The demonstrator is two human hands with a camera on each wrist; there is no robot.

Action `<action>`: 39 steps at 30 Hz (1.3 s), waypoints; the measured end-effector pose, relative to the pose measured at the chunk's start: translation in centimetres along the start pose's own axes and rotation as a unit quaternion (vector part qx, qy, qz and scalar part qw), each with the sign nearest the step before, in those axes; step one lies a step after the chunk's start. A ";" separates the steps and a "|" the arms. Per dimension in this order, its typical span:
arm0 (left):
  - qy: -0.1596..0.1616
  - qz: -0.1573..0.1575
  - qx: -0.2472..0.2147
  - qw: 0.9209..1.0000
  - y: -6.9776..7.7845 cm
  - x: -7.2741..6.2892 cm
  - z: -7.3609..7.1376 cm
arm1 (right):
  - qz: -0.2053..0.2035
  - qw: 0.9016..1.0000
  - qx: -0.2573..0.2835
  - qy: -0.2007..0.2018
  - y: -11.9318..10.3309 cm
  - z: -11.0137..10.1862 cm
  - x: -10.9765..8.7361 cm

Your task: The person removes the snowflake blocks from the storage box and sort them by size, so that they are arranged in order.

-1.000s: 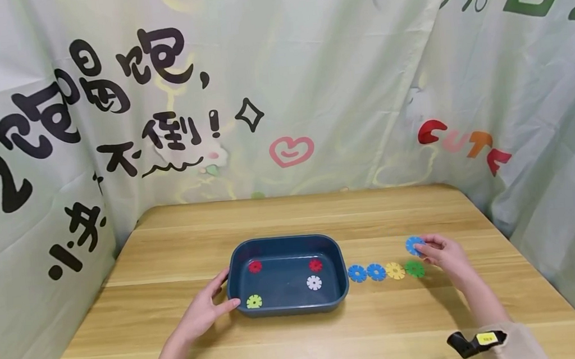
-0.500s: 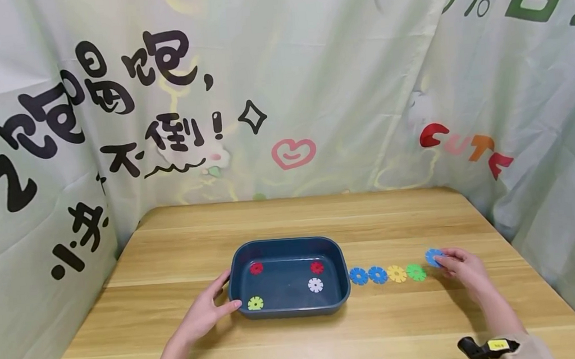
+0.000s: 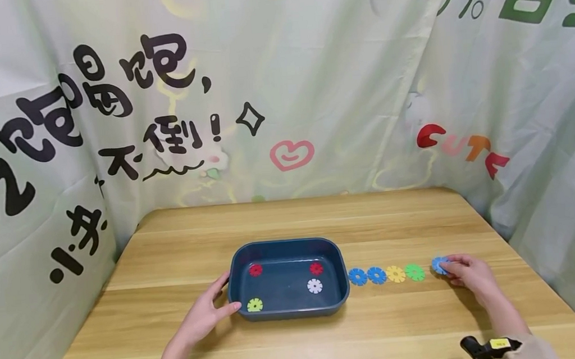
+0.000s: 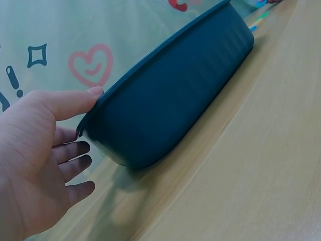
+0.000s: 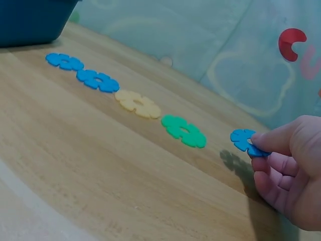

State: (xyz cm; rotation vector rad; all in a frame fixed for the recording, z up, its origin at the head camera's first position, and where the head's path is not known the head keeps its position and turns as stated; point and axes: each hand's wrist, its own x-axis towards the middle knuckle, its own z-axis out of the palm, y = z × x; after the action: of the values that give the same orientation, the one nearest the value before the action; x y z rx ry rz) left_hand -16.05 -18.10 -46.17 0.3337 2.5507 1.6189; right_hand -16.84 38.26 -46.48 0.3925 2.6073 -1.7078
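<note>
A dark blue rectangular plastic basin [image 3: 290, 313] stands on the wooden table, with two red, one white and one yellow-green snowflake disc lying inside. My left hand [image 3: 204, 312] holds its left end, thumb at the front corner of the rim; in the left wrist view the lower fingers are apart from the wall. Right of the basin runs a row of flat discs: blue [image 3: 358, 277], blue [image 3: 377, 275], yellow [image 3: 395, 274] and green [image 3: 415, 272]. Beyond the green one, my right hand [image 3: 472, 277] pinches another blue snowflake disc [image 5: 243, 139] just above the tabletop, its shadow below.
Bare wood of the table [image 3: 301, 347] stretches in front of the basin. A printed cloth [image 3: 341, 85] hangs behind and along both sides. A black device [image 3: 488, 348] is strapped at the right sleeve.
My right hand has carried the blue disc rightward and down, from above the green disc to beyond the row's right end. The left hand and basin stay put.
</note>
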 end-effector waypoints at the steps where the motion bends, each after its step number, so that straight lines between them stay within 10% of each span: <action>1: 0.000 -0.001 0.001 1.000 0.0 0.0 0.0 | -0.002 1.000 -0.012 0.000 0.0 0.0 0.0; 39: -0.001 0.003 0.014 1.000 0.0 0.0 0.0 | -0.032 0.979 -0.198 0.029 -0.4 1.4 0.5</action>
State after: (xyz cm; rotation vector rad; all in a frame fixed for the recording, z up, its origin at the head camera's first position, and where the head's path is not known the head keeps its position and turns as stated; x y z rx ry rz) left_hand -16.02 -18.07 -46.18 0.3454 2.5745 1.5864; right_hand -17.57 36.93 -46.71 0.3547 2.9358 -1.1578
